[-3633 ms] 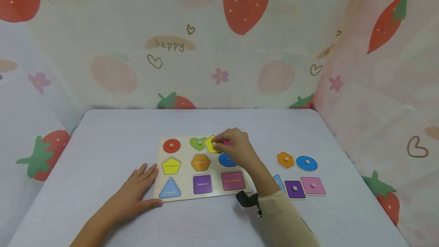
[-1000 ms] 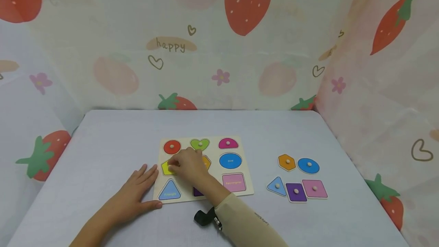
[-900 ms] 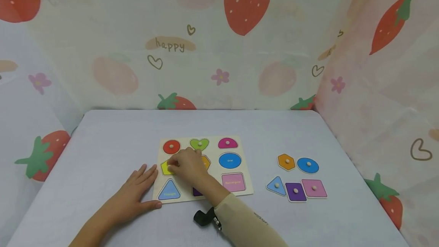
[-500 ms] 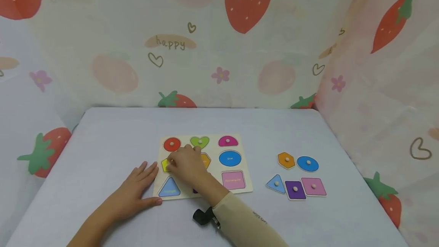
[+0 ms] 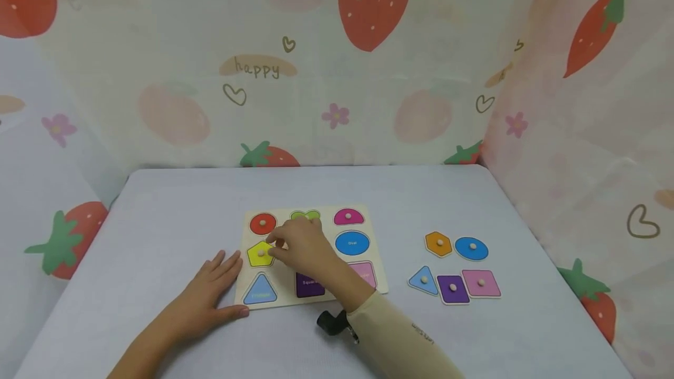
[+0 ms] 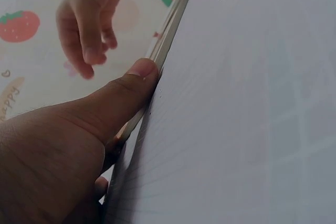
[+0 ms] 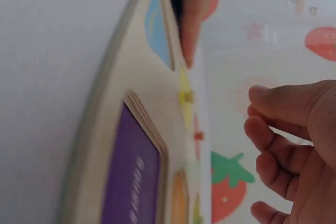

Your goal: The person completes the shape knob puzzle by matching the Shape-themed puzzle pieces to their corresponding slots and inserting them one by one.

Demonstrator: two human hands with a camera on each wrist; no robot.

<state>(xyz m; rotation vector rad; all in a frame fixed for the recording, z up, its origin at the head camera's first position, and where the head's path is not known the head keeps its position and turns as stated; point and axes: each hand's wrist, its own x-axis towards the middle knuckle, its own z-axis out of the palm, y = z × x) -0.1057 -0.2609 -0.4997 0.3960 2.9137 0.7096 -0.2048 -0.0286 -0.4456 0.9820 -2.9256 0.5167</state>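
A pale wooden shape-puzzle board (image 5: 286, 281) lies on the white table. My left hand (image 5: 200, 297) rests flat at its left edge, fingers spread; in the left wrist view the thumb (image 6: 118, 95) lies along the board's side. A yellow pentagon piece (image 5: 255, 258) with a knob sits in the left recess of the middle row. Just right of and above it hovers my right hand (image 5: 308, 247), thumb and fingers loosely bent and apart, holding nothing, as the right wrist view also shows. Red circle (image 5: 257, 228), green heart (image 5: 298, 215) and magenta half-circle (image 5: 341, 219) pieces fill the top row.
Right of the board lie loose knobbed pieces: an orange hexagon (image 5: 433, 247), a blue oval (image 5: 466, 253), a light blue triangle (image 5: 418, 284), a purple square (image 5: 447, 298) and a pink rectangle (image 5: 489, 290). Strawberry-printed cloth (image 5: 295, 110) stands behind the table.
My right hand brought the yellow pentagon from over the top row to the left recess, let go of its knob and drew back to the right. My left hand stayed put.
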